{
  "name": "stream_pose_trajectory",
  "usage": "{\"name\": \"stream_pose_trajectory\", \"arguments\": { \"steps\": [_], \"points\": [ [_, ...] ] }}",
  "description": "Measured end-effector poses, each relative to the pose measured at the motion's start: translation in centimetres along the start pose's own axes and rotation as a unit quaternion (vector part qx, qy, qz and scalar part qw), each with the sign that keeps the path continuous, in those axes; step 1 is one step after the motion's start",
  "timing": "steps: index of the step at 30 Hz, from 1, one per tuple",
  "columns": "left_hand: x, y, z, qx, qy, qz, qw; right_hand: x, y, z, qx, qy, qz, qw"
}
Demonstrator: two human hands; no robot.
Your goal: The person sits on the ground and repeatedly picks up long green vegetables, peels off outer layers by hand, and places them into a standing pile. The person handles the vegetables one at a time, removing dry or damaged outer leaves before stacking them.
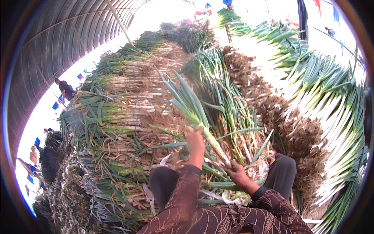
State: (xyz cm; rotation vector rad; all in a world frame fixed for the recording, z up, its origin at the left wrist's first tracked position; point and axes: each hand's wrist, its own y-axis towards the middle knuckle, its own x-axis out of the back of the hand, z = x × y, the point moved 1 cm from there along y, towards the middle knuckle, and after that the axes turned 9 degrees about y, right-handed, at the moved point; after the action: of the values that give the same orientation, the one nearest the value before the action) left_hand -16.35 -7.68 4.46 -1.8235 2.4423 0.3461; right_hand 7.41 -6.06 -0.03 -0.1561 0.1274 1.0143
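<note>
A large green onion [214,143] lies slantwise between my two hands, its green leaves pointing up and to the left. My left hand [195,139] is closed around it just below the leaves, slightly blurred. My right hand [236,174] grips the pale root end, near my right knee. Loose leaves and dry peelings [230,196] lie below the stalk, between my knees. Just beyond my hands, a heap of green onions [228,99] stretches away with dry outer leaves on it.
To the left is a broad pile of untrimmed green onions [122,111], roots inward. On the right, a long row of clean white-stalked onions [330,111] has its brown roots [304,137] facing me. A person [65,89] stands at the far left, beyond the pile.
</note>
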Motion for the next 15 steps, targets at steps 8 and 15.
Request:
{"name": "stream_pose_trajectory", "arguments": {
  "steps": [8,15],
  "points": [
    [1.6,-8.2,1.7,0.027,0.178,0.262,0.948,1.3,2.3,-1.8,-0.046,0.145,-0.061,0.986],
    [3.7,-18.6,3.9,0.439,-0.024,0.338,0.832,5.6,2.8,-3.3,0.001,0.079,-0.138,0.987]
  ]
}}
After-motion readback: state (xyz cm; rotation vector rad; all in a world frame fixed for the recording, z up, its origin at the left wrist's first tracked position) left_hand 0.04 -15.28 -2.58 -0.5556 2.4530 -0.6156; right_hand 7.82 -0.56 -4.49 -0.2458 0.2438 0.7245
